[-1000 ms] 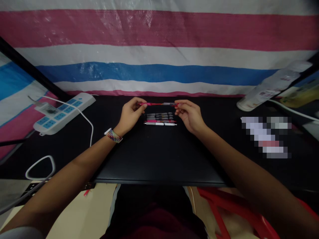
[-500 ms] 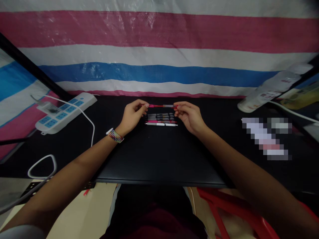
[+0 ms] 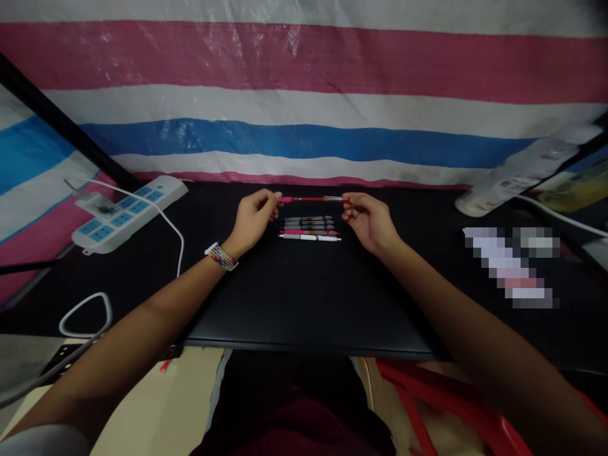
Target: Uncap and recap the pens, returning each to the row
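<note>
A red pen [image 3: 312, 199] stretches level between my two hands above the black table, with a thin red length showing between a pink end piece and a clear barrel piece. My left hand [image 3: 255, 218] is closed on the pink end, thumb and fingers pinched. At the other end, my right hand [image 3: 373, 221] pinches the clear piece near its red tip. Just below, several pens lie side by side on the table: dark grey ones [image 3: 308, 223], a pink-red pen [image 3: 304, 232] and a white pen [image 3: 311, 237] nearest me.
On the left of the black table [image 3: 304, 291] lies a white power strip [image 3: 128, 215] with a plugged-in charger and white cable [image 3: 178, 231]. A bottle [image 3: 517, 174] leans at the back right, beyond a blurred patch. A striped sheet [image 3: 304, 63] hangs behind.
My right hand has moved right relative to my left. The thin red length between the pink and clear pieces has grown longer. The row of pens stays in place.
</note>
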### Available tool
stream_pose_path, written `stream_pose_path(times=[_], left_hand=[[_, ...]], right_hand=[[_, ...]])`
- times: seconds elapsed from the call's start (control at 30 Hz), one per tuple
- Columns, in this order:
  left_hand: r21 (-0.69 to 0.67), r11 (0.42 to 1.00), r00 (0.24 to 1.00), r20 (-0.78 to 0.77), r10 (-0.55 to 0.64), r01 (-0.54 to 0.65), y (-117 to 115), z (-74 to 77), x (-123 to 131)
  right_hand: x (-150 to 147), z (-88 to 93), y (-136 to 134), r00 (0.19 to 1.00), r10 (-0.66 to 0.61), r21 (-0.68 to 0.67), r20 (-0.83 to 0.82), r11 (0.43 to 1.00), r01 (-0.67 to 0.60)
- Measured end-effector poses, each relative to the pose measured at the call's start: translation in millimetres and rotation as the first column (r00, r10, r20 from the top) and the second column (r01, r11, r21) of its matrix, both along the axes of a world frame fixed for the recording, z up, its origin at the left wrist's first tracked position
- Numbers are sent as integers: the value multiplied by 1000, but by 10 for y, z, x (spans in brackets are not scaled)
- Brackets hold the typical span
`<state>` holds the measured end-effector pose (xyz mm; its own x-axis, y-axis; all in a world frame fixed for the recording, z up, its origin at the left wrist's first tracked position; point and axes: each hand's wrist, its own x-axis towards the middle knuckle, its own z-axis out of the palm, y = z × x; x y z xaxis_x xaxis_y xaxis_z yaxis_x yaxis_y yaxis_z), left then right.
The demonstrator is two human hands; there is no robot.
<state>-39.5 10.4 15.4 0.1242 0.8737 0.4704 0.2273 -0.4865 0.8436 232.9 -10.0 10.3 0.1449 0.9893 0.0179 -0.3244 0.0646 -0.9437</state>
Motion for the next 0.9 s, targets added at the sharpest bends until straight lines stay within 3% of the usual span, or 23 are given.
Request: stream_pose_path(times=[0.23,0.9], left_hand=[[1,1000,1000,3,23,-23,8,-10,0],[13,999,999,0,41,-41,21,-27,-12]], right_hand=[[12,1,-10,998,22,34,54,999,-24],[1,18,-31,1000,26,27,13,999,-27]])
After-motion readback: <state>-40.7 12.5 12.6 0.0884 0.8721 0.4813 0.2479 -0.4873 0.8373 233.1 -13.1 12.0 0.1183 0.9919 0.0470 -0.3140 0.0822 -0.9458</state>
